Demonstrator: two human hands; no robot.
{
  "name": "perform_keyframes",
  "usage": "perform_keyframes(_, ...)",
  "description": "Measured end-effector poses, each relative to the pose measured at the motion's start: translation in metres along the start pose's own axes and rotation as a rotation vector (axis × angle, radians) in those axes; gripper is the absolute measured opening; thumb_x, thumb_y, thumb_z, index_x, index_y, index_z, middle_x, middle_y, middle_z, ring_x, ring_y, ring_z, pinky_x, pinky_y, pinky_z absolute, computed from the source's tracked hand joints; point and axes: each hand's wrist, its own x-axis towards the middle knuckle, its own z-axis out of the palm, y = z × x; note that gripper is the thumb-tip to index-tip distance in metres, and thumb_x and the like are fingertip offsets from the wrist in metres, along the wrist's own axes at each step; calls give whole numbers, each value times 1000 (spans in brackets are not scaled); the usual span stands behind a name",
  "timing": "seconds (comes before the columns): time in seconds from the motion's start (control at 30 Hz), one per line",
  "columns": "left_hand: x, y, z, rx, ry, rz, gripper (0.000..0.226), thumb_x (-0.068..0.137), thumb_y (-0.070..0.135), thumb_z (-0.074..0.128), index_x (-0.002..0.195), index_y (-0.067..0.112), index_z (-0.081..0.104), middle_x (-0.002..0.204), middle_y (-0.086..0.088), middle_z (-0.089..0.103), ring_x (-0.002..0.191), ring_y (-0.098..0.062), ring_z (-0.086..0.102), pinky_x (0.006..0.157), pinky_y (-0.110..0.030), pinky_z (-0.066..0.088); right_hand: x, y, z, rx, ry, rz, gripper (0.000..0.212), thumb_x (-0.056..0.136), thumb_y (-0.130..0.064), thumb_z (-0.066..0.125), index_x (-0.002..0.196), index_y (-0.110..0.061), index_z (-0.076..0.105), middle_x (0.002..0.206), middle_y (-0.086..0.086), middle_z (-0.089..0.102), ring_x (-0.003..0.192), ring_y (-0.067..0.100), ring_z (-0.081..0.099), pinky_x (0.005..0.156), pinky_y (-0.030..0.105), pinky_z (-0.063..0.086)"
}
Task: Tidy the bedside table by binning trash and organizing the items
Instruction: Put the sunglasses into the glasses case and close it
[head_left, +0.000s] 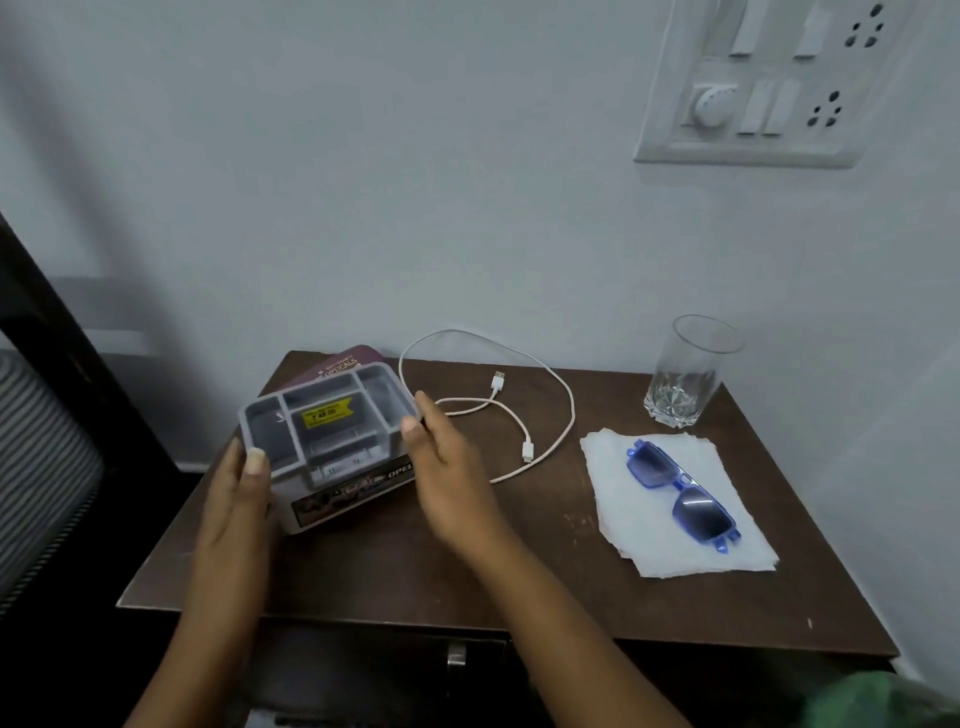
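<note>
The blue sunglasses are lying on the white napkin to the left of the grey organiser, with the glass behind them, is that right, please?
Not quite: the head view shows the sunglasses on the napkin to the right of the organiser, not the left. The glass does stand behind them.

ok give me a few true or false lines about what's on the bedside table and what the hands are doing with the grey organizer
1. Both hands hold the grey organizer, the left hand at its left side and the right hand at its right. True.
2. The blue sunglasses lie inside the organizer. False: they lie on a white tissue.
3. The white cable is plugged into the wall socket. False: it lies loose on the table, both ends free.
4. The glass stands upright near the table's back right corner. True.
5. The organizer bears a yellow sticker. True.
</note>
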Motion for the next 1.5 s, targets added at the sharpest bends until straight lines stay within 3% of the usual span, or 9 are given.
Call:
perform_keyframes(0.17,-14,1,-4,-15,5,40,54,87,60,41,133,34,48,134,5,56,126,-10,49,109,-42,34,-24,2,22,-4,106,8,45,100,-33,36,144,-19,36,142,-6,47,118,-9,38,87,-8,24)
perform_keyframes(0.37,-6,-6,-22,-32,50,-15,43,95,49,38,130,28,53,127,-1,61,119,-16,56,107,-44,37,-55,-1,39,12,91,-27,43,100,-32,35,143,-24,34,135,-21,43,110,-28,31,96,-3,23)
perform_keyframes(0.47,-6,-8,-27,0,79,-22,61,80,67,47,136,43,37,144,7,43,132,-13,42,112,-43,29,-32,-2,28,14,143,-98,42,100,-29,38,141,-21,40,139,-16,43,123,-15,37,103,5,26)
perform_keyframes(0.53,-10,-9,-30,54,113,25,71,82,52,54,144,38,22,152,8,29,138,-9,30,115,-36,22,13,-5,16,-36,136,-150,41,98,-22,46,138,-16,43,139,-3,49,127,5,44,108,23,34)
perform_keyframes(0.73,0,1,-49,589,20,499,88,64,82,48,138,38,27,153,5,18,141,3,14,113,-11,12,154,-17,23,-503,-393,-294,67,81,-14,71,140,-17,40,146,6,40,134,20,37,108,27,29)
perform_keyframes(0.8,12,-2,-50,571,-60,509,97,58,82,55,138,34,29,154,-1,22,139,7,16,111,-8,17,184,-15,39,-679,-551,-341,75,77,-14,75,142,-19,37,147,6,39,134,22,37,109,29,28)
perform_keyframes(1.0,35,-17,-58,181,-327,197,142,20,62,87,138,57,8,138,34,34,125,17,36,91,-5,42,216,-18,64,-1032,-788,-400,62,76,-19,73,133,-22,48,131,3,54,118,23,49,98,39,42)
perform_keyframes(1.13,43,-16,-54,245,-384,185,149,15,66,83,139,39,6,112,62,31,107,34,35,79,8,34,210,-27,57,-1005,-692,-443,56,71,-18,75,124,-18,55,117,4,61,105,22,55,87,35,46)
perform_keyframes(1.5,99,-27,-46,256,-508,222,119,39,26,94,134,44,23,123,45,38,119,14,44,86,-1,41,44,-114,-55,-746,-190,-672,54,68,-26,75,118,-18,55,109,-2,64,94,11,56,82,22,41)
